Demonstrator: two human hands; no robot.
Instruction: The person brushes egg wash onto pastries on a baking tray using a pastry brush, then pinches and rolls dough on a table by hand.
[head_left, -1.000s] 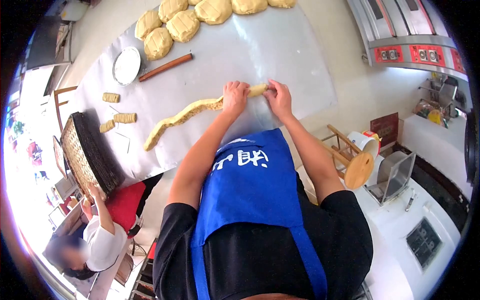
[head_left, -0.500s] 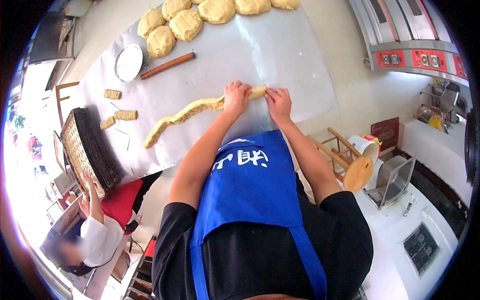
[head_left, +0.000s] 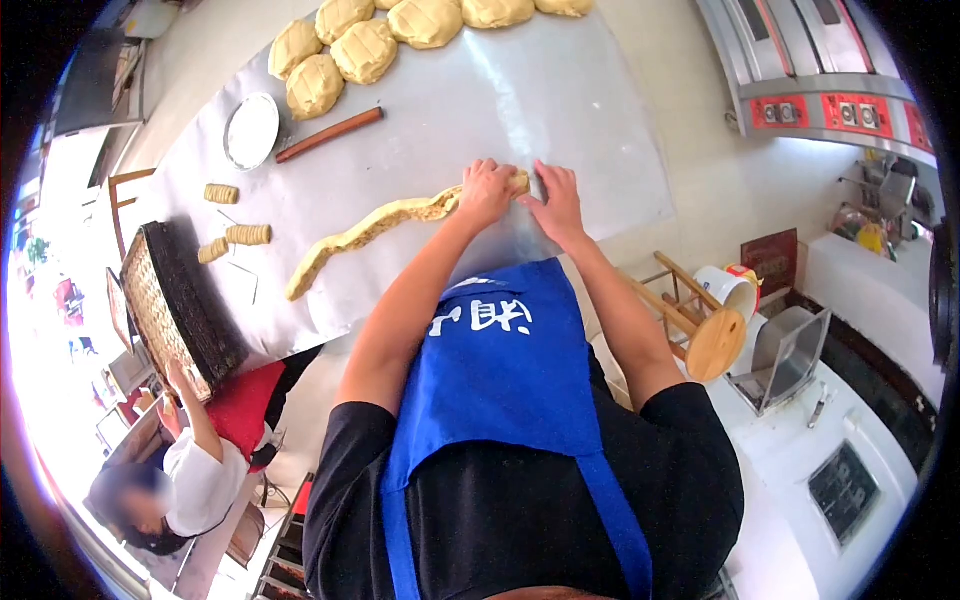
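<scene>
Filled dough strip [head_left: 375, 221] laid across grey table [head_left: 600, 130]; clasped near its right end by the left hand [head_left: 486, 192]. Right hand [head_left: 557, 208] held just beside that end, thumb and fingers parted; contact cannot be told. Wooden rod [head_left: 330, 135] and dough mounds [head_left: 363, 52] placed beyond.

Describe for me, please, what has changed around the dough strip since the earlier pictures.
The left hand has moved rightward along the filled dough strip, nearer its right end. The right hand, whose fingers were closed at that end, has opened, thumb and fingers spread; whether the thumb touches the dough is unclear. The rolling pin, round dish and dough mounds stayed put.
</scene>
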